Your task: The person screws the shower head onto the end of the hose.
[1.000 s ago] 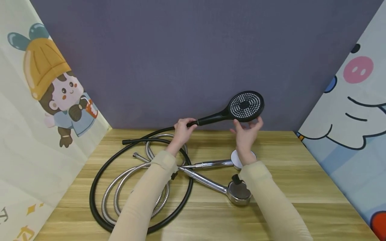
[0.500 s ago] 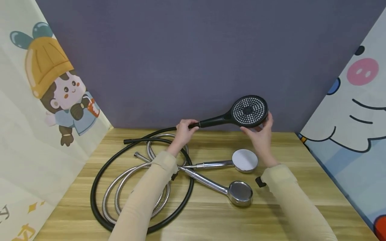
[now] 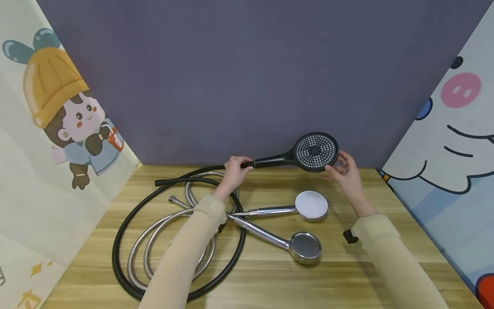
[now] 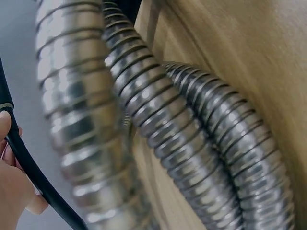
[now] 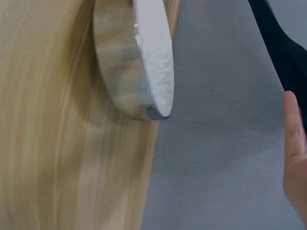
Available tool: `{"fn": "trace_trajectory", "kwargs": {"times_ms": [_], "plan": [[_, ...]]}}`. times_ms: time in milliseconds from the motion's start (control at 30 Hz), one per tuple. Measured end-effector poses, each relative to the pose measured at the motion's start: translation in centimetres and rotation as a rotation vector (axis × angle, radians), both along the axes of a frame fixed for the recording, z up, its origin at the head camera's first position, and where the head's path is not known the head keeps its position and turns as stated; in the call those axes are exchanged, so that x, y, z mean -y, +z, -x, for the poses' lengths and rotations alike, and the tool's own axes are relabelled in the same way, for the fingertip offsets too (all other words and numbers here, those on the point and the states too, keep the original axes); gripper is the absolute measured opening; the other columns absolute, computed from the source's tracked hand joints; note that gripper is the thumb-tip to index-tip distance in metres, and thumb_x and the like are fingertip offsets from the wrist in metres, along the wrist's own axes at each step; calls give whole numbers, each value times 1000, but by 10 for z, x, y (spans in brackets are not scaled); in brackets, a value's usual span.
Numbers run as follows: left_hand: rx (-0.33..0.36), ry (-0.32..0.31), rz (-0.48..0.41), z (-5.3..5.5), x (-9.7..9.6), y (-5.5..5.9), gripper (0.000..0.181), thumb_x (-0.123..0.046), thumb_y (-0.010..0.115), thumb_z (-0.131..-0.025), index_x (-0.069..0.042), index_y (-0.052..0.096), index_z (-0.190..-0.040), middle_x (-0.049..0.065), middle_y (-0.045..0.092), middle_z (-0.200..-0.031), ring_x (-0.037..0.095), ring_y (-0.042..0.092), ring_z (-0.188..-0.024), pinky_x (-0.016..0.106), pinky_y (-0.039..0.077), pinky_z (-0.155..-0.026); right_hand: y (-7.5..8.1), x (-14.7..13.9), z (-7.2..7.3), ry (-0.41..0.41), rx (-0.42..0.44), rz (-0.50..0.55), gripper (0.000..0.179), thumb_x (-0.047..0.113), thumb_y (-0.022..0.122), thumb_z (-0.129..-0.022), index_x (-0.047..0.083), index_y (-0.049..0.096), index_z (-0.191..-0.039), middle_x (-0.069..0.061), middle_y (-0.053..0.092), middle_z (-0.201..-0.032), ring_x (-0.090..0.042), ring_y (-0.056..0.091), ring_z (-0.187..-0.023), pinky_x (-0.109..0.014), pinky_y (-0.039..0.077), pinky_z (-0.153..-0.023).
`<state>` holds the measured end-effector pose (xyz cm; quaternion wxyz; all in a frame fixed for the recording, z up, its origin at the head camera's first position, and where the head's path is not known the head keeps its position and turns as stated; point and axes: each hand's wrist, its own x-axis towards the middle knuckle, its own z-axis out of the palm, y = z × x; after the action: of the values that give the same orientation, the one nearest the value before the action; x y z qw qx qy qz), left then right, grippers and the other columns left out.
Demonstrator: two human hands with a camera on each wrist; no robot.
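A black shower head (image 3: 315, 151) is held up in front of the grey wall, its spray face with white nozzles turned to the head camera. My left hand (image 3: 233, 172) grips the black hose (image 4: 29, 168) just below the handle joint. At the lower right rim of the shower head, my right hand (image 3: 347, 178) pinches with the thumb in front and fingers partly hidden behind. Two chrome hand showers lie below on the table: one with a white face (image 3: 311, 205), the other with a grey face (image 3: 305, 246).
Coiled metal hoses (image 3: 135, 253) and the looped black hose lie on the left of the wooden table (image 3: 386, 240). Metal hose coils (image 4: 158, 105) stand close before the left wrist camera. A grey wall (image 3: 247, 77) rises at the back, with printed cartoon panels on both sides.
The head end of the black shower head has come down toward the table. My right hand has shifted from beneath it to its lower right rim. The left hand keeps its grip.
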<state>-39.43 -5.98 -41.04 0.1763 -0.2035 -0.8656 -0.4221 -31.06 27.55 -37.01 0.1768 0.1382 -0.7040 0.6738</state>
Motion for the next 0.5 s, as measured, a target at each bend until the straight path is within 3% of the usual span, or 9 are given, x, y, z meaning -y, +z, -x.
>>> {"fn": "trace_trajectory", "kwargs": {"times_ms": [67, 100, 267, 300, 333, 500], "plan": [[20, -3, 13, 1, 0, -3, 22, -19, 69, -86, -11, 69, -107, 5, 69, -108, 23, 52, -108, 48, 27, -100, -5, -1, 1, 39, 4, 75, 67, 3, 63, -88, -2, 22, -142, -3, 43, -121, -8, 62, -90, -32, 56, -69], [34, -3, 21, 1, -1, -5, 22, -20, 68, -87, -11, 69, -107, 4, 69, -108, 23, 52, -108, 48, 27, -101, -19, -11, 15, 90, 15, 143, 65, 3, 64, -88, -2, 25, -140, -5, 45, -121, -11, 63, -92, -33, 56, -69], [91, -5, 43, 2, -4, -10, 22, -23, 69, -86, -14, 69, -107, 2, 69, -108, 22, 52, -110, 47, 24, -103, -32, -13, 19, 81, 103, 248, 63, 1, 61, -88, 4, 25, -139, -5, 38, -123, -14, 58, -100, -34, 55, -75], [95, -5, 46, 2, -4, -11, 22, -23, 69, -86, -14, 69, -107, 2, 69, -108, 22, 52, -110, 47, 24, -103, -34, -12, 20, 74, 120, 281, 60, -2, 59, -88, 4, 25, -138, -5, 37, -122, -14, 58, -100, -33, 55, -76], [100, -8, 48, 2, -5, -11, 22, -22, 69, -86, -14, 69, -107, 2, 69, -109, 23, 52, -110, 47, 24, -103, -23, -2, 7, 29, 134, 260, 59, -3, 56, -89, 5, 24, -137, -4, 35, -122, -12, 56, -100, -32, 55, -76], [132, -47, 84, 2, 1, -12, 28, -14, 69, -86, -13, 66, -115, 4, 66, -117, 24, 51, -115, 47, 24, -102, -28, -1, 12, 44, 185, 376, 51, -14, 45, -90, 9, 24, -131, -5, 37, -120, -13, 57, -97, -31, 55, -74]]}}
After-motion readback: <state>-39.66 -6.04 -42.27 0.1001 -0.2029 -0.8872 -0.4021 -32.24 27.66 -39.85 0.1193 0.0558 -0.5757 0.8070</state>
